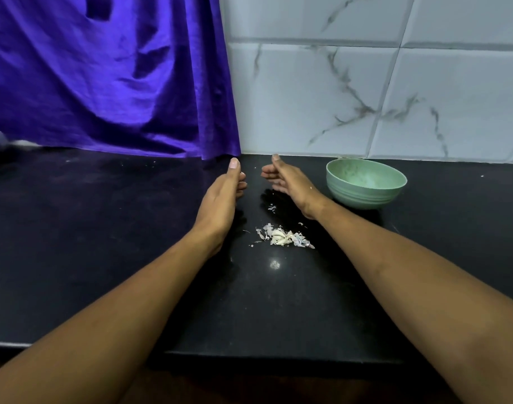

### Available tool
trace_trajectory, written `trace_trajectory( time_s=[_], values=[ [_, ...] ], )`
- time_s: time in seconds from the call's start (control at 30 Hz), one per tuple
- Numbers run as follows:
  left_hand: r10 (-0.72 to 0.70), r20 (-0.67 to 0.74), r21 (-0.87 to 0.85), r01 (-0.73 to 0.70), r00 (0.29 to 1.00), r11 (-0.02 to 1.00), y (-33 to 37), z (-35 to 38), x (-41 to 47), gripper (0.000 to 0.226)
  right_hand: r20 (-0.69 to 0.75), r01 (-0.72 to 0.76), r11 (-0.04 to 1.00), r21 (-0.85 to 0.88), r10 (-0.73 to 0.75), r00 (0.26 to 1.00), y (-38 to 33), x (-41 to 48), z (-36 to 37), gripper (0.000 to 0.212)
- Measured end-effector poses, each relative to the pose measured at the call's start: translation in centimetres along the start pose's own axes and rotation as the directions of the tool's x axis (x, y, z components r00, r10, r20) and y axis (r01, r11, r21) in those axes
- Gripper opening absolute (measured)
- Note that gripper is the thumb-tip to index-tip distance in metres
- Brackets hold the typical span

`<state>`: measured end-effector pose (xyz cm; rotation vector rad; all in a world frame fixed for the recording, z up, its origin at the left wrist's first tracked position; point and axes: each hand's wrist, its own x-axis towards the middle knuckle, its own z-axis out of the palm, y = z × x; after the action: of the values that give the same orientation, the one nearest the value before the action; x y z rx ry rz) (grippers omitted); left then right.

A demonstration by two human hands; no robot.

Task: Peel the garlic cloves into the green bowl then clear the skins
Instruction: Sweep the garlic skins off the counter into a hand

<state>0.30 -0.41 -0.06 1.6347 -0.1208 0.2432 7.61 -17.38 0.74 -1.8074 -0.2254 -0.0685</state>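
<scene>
- A purple cloth (104, 83) hangs over the back left of the black counter (74, 243); it plays no part in your job.
- Your left hand (224, 196) is out toward the back edge, around the middle of the counter. Its palm is turned inward, its fingers loosely curled, and it holds nothing.
- The garlic skins (283, 237) lie in a small heap mid-counter, between your forearms and nearer the front edge than your hands. A few stray flecks (271, 207) sit just behind the heap. (The pale lump in the heap may be skin or an unpeeled clove; you cannot tell from here.)
- Your right hand (287, 182) faces the left one, open and empty, apart from it and just beside the bowl.
- The green bowl (366, 185) stands near the back edge, right of centre, upright. The part of its inside that shows reveals no clear cloves.
- Judging by the heap, the peeling looks mostly done. The skins are not yet cleared, so gathering them is probably your remaining step.
</scene>
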Motion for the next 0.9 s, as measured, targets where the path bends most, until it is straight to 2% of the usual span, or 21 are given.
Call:
trace_trajectory(
  time_s=[0.23,0.33,0.4,0.5,0.57,0.63,0.7,0.8,0.9],
  values=[
    [-0.013,0.007,0.018,0.013,1.0,1.0,0.3,-0.1,0.3,0.068,0.244,-0.066,0.985,0.162,0.025,0.969,-1.2,-5.3,0.2,0.07],
    [-0.021,0.054,0.049,0.019,0.998,0.999,0.6,0.1,-0.2,0.069,0.28,-0.044,0.981,0.187,-0.01,0.96,-1.7,-8.9,0.1,0.072],
    [-0.024,0.093,0.054,0.019,0.995,0.998,0.9,0.4,-0.7,0.067,0.238,-0.031,0.963,0.266,-0.035,0.971,-1.8,-10.6,-0.2,0.073],
    [-0.067,0.173,-0.005,0.069,0.983,0.998,1.4,1.4,-2.0,0.065,0.0,0.083,0.905,0.418,-0.091,0.996,-1.5,-12.4,-1.4,0.072],
    [-0.105,0.252,-0.04,0.119,0.962,0.992,1.8,2.3,-3.0,0.065,-0.173,0.122,0.915,0.385,-0.058,0.983,-1.3,-12.8,-2.4,0.069],
    [-0.122,0.298,-0.097,0.158,0.947,0.983,2.3,2.8,-3.8,0.066,-0.255,0.063,0.951,0.304,0.017,0.967,-1.0,-12.6,-2.8,0.068],
    [-0.091,0.259,-0.15,0.133,0.962,0.98,2.5,2.7,-3.9,0.065,-0.267,-0.005,0.976,0.217,0.064,0.961,-1.0,-11.9,-2.3,0.067],
    [-0.063,0.152,-0.129,0.083,0.986,0.988,2.5,1.8,-3.4,0.066,-0.192,-0.05,0.995,0.09,0.067,0.979,-1.3,-11.3,-1.1,0.071],
    [-0.07,0.152,-0.064,0.08,0.986,0.995,2.0,1.5,-2.9,0.067,-0.063,-0.036,0.987,0.159,0.046,0.997,-1.6,-12.3,-0.9,0.082]
  ],
)
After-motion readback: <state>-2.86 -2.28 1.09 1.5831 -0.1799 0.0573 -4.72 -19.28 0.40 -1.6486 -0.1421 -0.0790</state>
